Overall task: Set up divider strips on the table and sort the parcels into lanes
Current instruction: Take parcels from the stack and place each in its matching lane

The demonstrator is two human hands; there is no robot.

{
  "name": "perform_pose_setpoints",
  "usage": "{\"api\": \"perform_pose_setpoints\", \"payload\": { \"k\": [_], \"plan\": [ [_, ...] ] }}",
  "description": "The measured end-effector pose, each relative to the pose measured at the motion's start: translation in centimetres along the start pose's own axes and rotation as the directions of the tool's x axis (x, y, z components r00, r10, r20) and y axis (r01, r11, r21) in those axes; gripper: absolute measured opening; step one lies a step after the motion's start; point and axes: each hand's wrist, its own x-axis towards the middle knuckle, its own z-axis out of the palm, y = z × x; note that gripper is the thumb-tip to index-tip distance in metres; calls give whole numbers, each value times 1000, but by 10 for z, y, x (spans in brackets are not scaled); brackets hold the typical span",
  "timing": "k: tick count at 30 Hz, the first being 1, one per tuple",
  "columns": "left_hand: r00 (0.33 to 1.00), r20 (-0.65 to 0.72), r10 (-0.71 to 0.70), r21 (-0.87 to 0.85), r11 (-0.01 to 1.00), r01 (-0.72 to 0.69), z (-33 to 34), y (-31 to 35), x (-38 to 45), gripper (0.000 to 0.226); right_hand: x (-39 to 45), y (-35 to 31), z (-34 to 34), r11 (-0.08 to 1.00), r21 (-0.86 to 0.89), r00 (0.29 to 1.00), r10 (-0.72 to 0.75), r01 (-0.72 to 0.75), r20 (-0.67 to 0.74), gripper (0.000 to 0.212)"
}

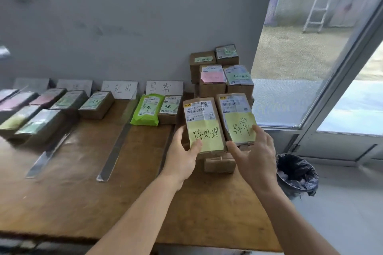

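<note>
Two bare forearms reach up from the bottom edge, converging toward the right end of the wooden table (87, 209). The left hand (182, 157) is turned palm inward, thumb laid over the lower edge of a yellow note on a brown parcel (204, 124), fingers curled behind it, gripping it upright and tilted toward the camera. The right hand (253, 155) holds a second brown parcel (236, 117) just beside the first, thumb at its lower left corner and a fingertip pressed on its yellow note, the other fingers hidden behind.

Both held parcels are raised above a small cardboard box (219, 164) lying on the table. Behind them a stack of boxes (219, 74) stands against the wall. To the left, two metal divider strips (118, 147) (48, 156) lie on the tabletop running away from the camera, with a green bag parcel (147, 109) and a boxed parcel (170, 107) in the lane right of them. Further sorted parcels (41, 107) fill the blurred lanes at far left. White label cards (163, 87) lean against the wall.
</note>
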Motion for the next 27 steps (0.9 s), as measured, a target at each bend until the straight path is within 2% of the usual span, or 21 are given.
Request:
{"api": "perform_pose_setpoints", "payload": {
  "k": [9,16,22,27],
  "plan": [
    [987,-140,80,36,996,-76,-119,7,-24,67,-51,-98,41,991,56,993,-120,121,-10,76],
    [979,-178,98,20,995,-96,-211,-4,-42,58,-100,-160,90,984,80,988,-157,156,4,76],
    [974,-212,84,-17,996,-89,-270,-15,-45,54,-126,-186,129,997,67,999,-50,48,19,76],
    [971,-233,46,-28,998,-54,-295,-25,-35,56,-130,-186,162,999,-39,993,20,-15,119,76]
  ]
}}
